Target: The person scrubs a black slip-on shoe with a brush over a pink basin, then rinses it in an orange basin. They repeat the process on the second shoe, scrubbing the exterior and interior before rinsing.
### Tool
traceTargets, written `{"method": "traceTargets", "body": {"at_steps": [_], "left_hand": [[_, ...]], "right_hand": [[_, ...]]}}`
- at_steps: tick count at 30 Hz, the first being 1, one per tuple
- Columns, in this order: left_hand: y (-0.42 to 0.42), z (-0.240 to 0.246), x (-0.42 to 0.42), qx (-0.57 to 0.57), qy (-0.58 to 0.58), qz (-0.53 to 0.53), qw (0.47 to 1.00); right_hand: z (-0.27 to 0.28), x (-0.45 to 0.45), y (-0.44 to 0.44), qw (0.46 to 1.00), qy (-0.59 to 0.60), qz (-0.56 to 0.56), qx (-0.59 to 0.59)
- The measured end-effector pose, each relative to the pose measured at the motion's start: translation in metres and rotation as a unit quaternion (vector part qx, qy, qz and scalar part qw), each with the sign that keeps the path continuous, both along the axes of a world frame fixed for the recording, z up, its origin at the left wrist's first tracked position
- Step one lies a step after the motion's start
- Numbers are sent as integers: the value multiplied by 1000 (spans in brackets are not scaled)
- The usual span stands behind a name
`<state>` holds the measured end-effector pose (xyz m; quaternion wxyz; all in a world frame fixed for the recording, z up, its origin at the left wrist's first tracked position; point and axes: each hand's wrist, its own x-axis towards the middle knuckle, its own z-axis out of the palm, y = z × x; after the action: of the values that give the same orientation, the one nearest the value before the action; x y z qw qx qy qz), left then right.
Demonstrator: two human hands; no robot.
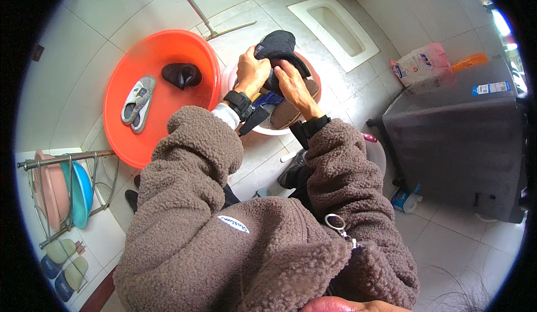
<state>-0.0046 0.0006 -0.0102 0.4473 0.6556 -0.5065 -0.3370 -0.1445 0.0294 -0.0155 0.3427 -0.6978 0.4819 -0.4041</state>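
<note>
Both of my hands are at a dark, soft fabric shoe above a pale pink basin. My left hand grips its near left side. The fingers of my right hand press against its lower edge; the fingertips are partly hidden. In the basin, a brown-soled shoe rests sole up against the right side, beside a blue and yellow item largely covered by my wrists. To the left, a large orange-red tub holds a pair of grey-white shoes and dark footwear.
A floor squeegee leans behind the tub. Beyond the basin lies a squat toilet. A dark grey appliance stands right, with a pink-white bag on top. Basins hang in a metal rack at left, near slippers.
</note>
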Motion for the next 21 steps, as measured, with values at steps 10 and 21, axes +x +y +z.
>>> {"method": "traceTargets", "body": {"at_steps": [10,21], "left_hand": [[37,2,-36,-58,-54,-178,981],[18,15,-16,-120,-28,-112,986]], "right_hand": [[-129,-76,-31,802,573,-9,-166],[-39,-30,-25,988,73,-11,-138]]}}
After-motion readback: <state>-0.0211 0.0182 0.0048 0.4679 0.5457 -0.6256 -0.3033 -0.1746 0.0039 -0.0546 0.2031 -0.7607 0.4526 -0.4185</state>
